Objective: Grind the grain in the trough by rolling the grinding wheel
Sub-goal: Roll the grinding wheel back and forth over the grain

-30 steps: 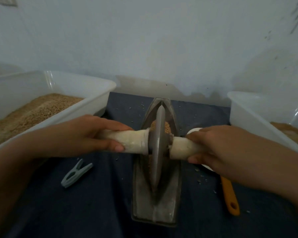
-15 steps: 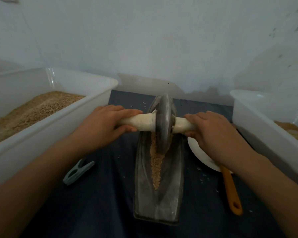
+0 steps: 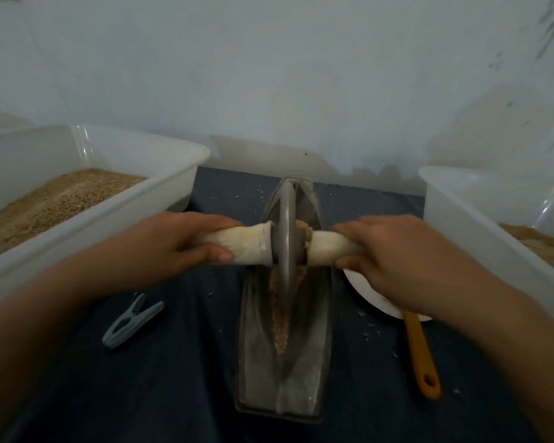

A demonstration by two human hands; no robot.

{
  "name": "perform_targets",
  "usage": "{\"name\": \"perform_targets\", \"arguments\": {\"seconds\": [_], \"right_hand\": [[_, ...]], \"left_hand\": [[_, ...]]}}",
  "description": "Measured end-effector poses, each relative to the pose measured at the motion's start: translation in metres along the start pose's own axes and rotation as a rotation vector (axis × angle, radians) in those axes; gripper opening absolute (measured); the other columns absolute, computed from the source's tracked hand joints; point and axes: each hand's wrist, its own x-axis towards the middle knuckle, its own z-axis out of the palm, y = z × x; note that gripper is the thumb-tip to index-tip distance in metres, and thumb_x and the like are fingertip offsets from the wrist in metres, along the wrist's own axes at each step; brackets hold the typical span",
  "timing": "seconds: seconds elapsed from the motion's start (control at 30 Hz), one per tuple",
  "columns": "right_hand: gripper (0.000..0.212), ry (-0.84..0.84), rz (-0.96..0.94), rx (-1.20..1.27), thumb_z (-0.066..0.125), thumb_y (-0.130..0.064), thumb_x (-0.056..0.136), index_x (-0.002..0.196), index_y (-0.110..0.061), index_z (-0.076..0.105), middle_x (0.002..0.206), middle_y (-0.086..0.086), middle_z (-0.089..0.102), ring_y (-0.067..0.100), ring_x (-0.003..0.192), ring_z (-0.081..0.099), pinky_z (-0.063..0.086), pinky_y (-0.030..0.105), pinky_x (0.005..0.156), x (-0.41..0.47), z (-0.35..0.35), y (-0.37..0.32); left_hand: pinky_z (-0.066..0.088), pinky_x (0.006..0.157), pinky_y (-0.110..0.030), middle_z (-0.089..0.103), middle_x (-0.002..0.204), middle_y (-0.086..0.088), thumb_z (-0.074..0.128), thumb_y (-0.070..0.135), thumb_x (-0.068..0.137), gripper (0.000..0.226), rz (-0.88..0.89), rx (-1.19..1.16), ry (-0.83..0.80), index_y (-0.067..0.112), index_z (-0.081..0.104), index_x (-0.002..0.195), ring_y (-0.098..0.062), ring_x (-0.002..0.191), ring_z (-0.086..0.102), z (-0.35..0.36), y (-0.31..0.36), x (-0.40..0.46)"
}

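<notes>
Two hands share the work: the left hand (image 3: pixel 176 243) and right hand (image 3: pixel 394 260) each curl round an end of the pale handle (image 3: pixel 243 246), with the wheel (image 3: pixel 287 241) upright between them in the trough (image 3: pixel 314 362). Grain (image 3: pixel 280 318) lies under and nearer than the wheel. Best to press evenly, keep the wheel vertical and roll the groove's full length. Both forearms reach forward, knuckles up.

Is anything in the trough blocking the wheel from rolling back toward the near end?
Nothing visible does. The wheel sits in the trough groove, with only grain lying ahead of it. The clothespin and orange handle lie outside the trough, on either side.
</notes>
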Motion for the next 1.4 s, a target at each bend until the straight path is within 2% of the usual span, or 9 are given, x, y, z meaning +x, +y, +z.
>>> {"name": "perform_targets", "arguments": {"seconds": [0.13,0.23,0.47,0.6,0.73,0.9,1.13,1.27,1.4], "right_hand": [[0.049,0.143,0.123,-0.057,0.052,-0.032,0.093,0.140,-0.026,0.037,0.131,-0.004,0.051,0.016,0.120,0.042,0.016,0.027,0.104,0.011,0.032,0.009],[0.049,0.114,0.099,-0.050,0.048,-0.039,0.094,0.140,-0.027,0.037,0.130,-0.005,0.052,0.014,0.117,0.043,0.017,0.025,0.102,0.008,0.031,0.010],[0.039,-0.149,-0.091,-0.025,0.046,-0.051,0.091,0.126,-0.034,0.045,0.111,-0.012,0.055,0.008,0.099,0.051,0.037,0.022,0.079,-0.012,-0.025,-0.010],[0.035,-0.178,-0.115,0.042,0.043,-0.055,0.089,0.119,-0.037,0.045,0.094,-0.016,0.047,0.003,0.083,0.045,0.030,0.018,0.063,-0.023,-0.036,-0.014],[0.038,-0.048,-0.030,0.010,0.042,-0.049,0.092,0.128,-0.035,0.042,0.114,-0.011,0.055,0.010,0.100,0.051,0.035,0.026,0.080,-0.003,-0.008,-0.003],[0.052,0.088,0.095,-0.049,0.043,-0.042,0.095,0.143,-0.029,0.029,0.135,-0.008,0.047,0.011,0.120,0.041,0.022,0.023,0.100,0.011,0.027,0.011],[0.042,-0.148,-0.037,-0.020,0.046,-0.047,0.093,0.130,-0.029,0.043,0.120,-0.007,0.053,0.012,0.106,0.049,0.038,0.026,0.088,-0.004,-0.012,-0.005],[0.035,-0.267,-0.084,0.081,0.045,-0.052,0.090,0.121,-0.036,0.044,0.100,-0.015,0.047,0.003,0.088,0.042,0.030,0.013,0.065,-0.024,-0.040,-0.014],[0.034,-0.200,-0.056,0.111,0.045,-0.052,0.090,0.120,-0.037,0.046,0.104,-0.014,0.053,0.005,0.091,0.049,0.038,0.022,0.074,-0.017,-0.031,-0.009]], "left_hand": [[0.044,0.083,-0.038,0.061,0.106,-0.001,0.032,0.056,0.078,0.064,0.019,0.306,0.264,0.031,0.048,0.134,-0.020,0.096,0.056,0.020,0.003,0.013],[0.044,0.080,-0.038,0.062,0.100,-0.003,0.037,0.054,0.079,0.061,0.066,0.335,0.272,0.028,0.051,0.133,-0.023,0.092,0.057,0.017,0.004,0.014],[0.046,0.073,-0.011,0.066,0.096,0.028,0.055,0.065,0.078,0.038,0.110,-0.078,-0.098,0.059,0.053,0.115,0.006,0.087,0.062,-0.013,-0.005,-0.009],[0.047,0.080,-0.016,0.064,0.105,0.028,0.048,0.073,0.070,0.049,0.088,-0.090,-0.221,0.060,0.047,0.117,0.003,0.096,0.061,-0.020,-0.004,-0.012],[0.043,0.074,-0.017,0.063,0.093,0.023,0.043,0.067,0.082,0.031,0.020,0.038,0.002,0.053,0.053,0.108,0.002,0.090,0.058,0.000,-0.004,-0.002],[0.041,0.074,-0.033,0.062,0.099,-0.003,0.027,0.061,0.082,0.067,0.094,0.438,0.271,0.019,0.055,0.127,-0.023,0.089,0.058,0.023,0.000,0.014],[0.041,0.080,-0.016,0.059,0.103,0.024,0.040,0.071,0.074,0.048,0.164,0.122,0.025,0.061,0.042,0.121,0.004,0.096,0.055,-0.002,-0.008,-0.005],[0.046,0.083,-0.019,0.059,0.112,0.031,0.045,0.081,0.071,0.053,0.176,-0.031,-0.157,0.064,0.041,0.121,0.006,0.099,0.059,-0.020,-0.009,-0.019],[0.046,0.079,-0.011,0.060,0.107,0.035,0.046,0.078,0.073,0.048,0.132,-0.018,-0.158,0.067,0.041,0.119,0.008,0.095,0.059,-0.017,-0.007,-0.013]]}}
